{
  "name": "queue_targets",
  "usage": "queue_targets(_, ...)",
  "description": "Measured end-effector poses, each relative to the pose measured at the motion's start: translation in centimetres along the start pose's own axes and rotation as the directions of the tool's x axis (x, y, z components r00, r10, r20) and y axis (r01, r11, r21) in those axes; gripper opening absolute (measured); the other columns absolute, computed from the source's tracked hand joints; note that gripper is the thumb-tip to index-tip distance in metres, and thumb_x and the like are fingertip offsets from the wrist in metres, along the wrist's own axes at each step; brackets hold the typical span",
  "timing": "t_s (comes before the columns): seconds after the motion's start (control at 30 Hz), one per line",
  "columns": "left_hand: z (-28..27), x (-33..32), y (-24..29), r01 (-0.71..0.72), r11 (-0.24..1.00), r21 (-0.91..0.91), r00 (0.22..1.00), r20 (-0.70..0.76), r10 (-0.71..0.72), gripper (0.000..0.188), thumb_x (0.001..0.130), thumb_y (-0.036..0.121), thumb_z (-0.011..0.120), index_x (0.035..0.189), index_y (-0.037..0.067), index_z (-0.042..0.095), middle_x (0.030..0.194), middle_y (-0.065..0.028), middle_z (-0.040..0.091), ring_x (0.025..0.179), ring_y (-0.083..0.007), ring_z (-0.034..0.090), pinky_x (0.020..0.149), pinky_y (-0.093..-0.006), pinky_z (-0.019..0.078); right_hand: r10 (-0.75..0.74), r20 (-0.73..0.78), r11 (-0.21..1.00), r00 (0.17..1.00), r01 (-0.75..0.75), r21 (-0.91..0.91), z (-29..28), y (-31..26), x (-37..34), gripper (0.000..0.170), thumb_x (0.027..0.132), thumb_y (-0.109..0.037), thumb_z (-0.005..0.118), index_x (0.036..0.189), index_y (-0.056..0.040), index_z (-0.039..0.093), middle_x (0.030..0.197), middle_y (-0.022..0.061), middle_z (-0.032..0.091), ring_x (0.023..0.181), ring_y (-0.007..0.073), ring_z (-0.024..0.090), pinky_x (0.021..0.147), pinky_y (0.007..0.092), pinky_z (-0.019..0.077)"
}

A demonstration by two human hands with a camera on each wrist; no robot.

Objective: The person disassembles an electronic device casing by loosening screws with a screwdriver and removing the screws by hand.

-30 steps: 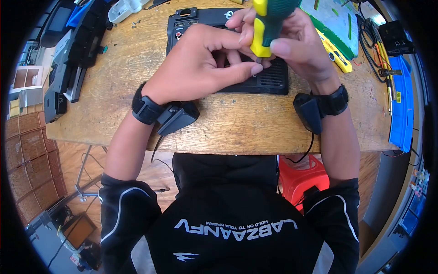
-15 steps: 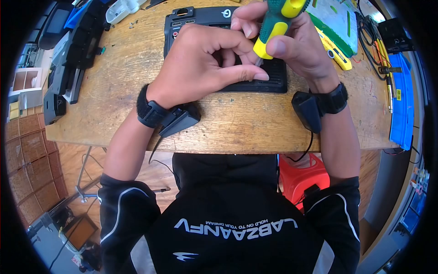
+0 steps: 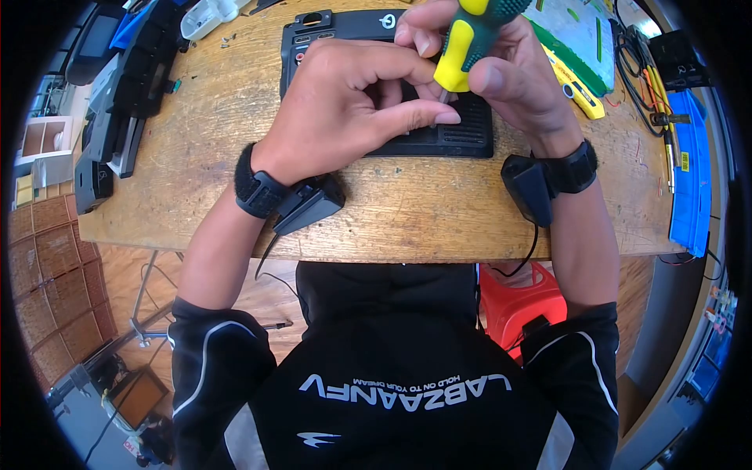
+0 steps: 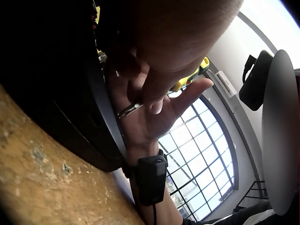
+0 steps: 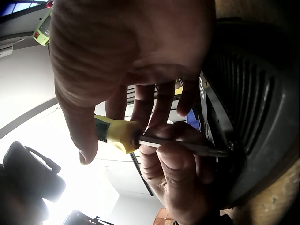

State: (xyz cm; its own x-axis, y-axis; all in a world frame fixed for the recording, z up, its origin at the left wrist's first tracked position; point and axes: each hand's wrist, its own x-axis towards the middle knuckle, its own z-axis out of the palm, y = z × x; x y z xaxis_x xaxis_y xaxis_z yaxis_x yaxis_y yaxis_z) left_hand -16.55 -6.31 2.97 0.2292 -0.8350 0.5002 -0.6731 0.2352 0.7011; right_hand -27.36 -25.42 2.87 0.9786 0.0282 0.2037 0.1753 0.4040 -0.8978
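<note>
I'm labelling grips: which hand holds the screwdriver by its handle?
The right hand, whose thumb and fingers hold the green-and-yellow handle; the left hand instead pinches the metal shaft.

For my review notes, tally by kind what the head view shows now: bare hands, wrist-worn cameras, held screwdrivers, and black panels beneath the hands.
Hands: 2 (left hand, right hand)
Wrist cameras: 2 (left camera, right camera)
Screwdriver: 1
Black panel: 1
Total: 6
</note>
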Motion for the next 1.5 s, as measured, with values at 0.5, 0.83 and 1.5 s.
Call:
queue_targets(0.5,-0.2,0.1,-0.2,-0.041,0.999,0.033,0.999,0.030,0.040,0.017,0.084,0.018,0.086,0.091,0.006,0.077,0.058,-0.0025,0.058,0.049,-0.0092,0.052,0.048,-0.0252,0.0385,0.000,-0.082,1.000,0.997,-0.002,-0.018,1.5,-0.5,-0.2,0.065,0.066,-0.009,0.095,0.124,0.0021,0.068,0.108,0.0073,0.070,0.103,0.0192,0.069,0.095,0.0339,0.0557)
queue_targets(0.83,-0.6,-0.3,0.2,0.114,0.985,-0.132,0.989,0.113,-0.100,0.014,0.088,0.014,0.083,0.095,0.003,0.077,0.064,-0.0001,0.065,0.054,-0.0060,0.055,0.052,-0.0223,0.0411,-0.052,0.248,0.998,0.967,0.040,0.055,0.2,-0.8,0.4,0.065,0.063,-0.004,0.094,0.121,0.0004,0.065,0.109,0.0087,0.070,0.106,0.0197,0.067,0.101,0.0374,0.0506)
queue_targets(1.5,-0.3,0.2,0.4,0.098,0.994,-0.052,0.994,0.062,-0.095,0.019,0.082,0.019,0.088,0.087,0.004,0.078,0.058,-0.0008,0.060,0.050,-0.0059,0.051,0.049,-0.0233,0.0377,-0.104,0.068,0.990,0.992,0.110,-0.083,0.6,0.1,0.5,0.064,0.072,-0.009,0.090,0.130,0.0028,0.064,0.123,0.0137,0.070,0.107,0.0216,0.069,0.100,0.0367,0.0529)
